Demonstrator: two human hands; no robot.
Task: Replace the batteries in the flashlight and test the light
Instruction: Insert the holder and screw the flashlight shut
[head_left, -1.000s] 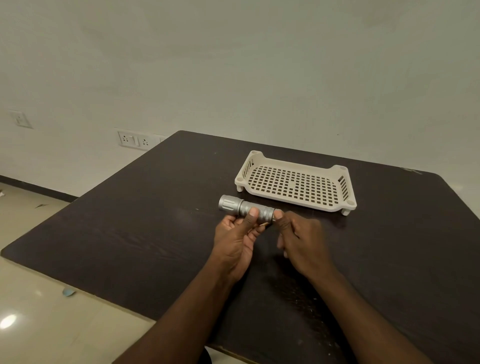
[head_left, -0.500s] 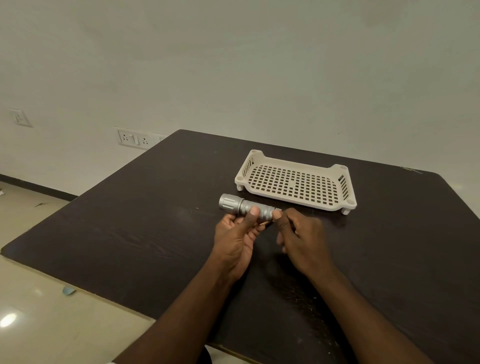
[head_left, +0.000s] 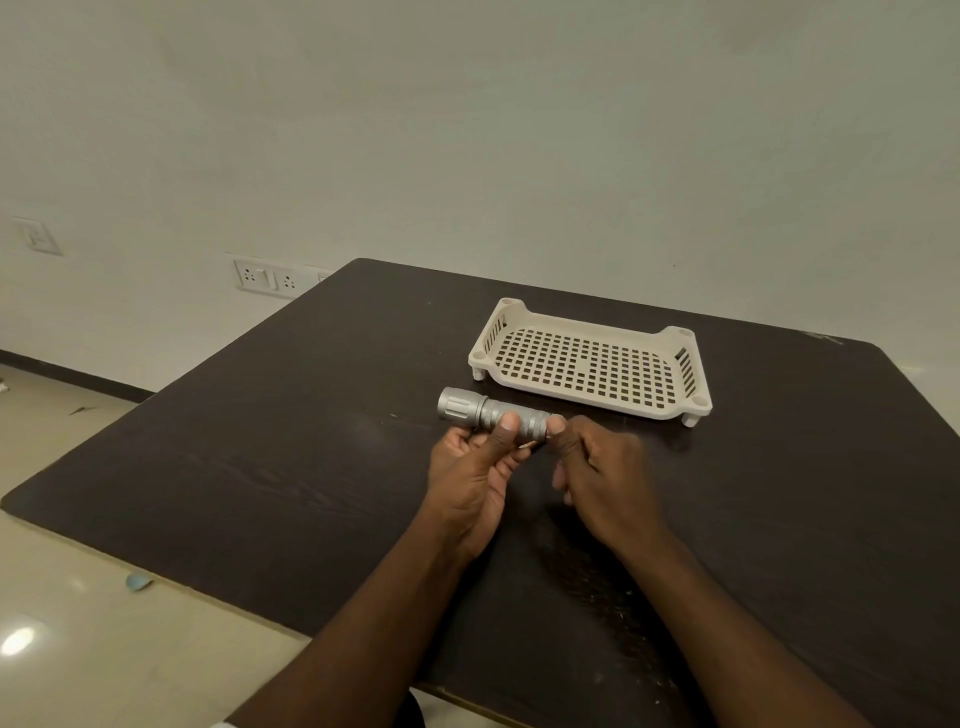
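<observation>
A silver metal flashlight (head_left: 470, 409) is held level above the dark table, its wide head pointing left. My left hand (head_left: 475, 475) grips the knurled barrel from below, thumb on top. My right hand (head_left: 597, 473) pinches the flashlight's tail end with thumb and fingers; the tail cap itself is hidden under the fingertips. No batteries are visible.
A cream perforated plastic tray (head_left: 592, 364) with nothing in it stands on short legs just behind the hands. The dark wooden table (head_left: 270, 457) has its front edge close to my body and its left corner over a tiled floor. Wall sockets (head_left: 265, 278) sit behind the table.
Both hands stay on the flashlight in nearly the same place. The right hand's fingers shift slightly at the tail end.
</observation>
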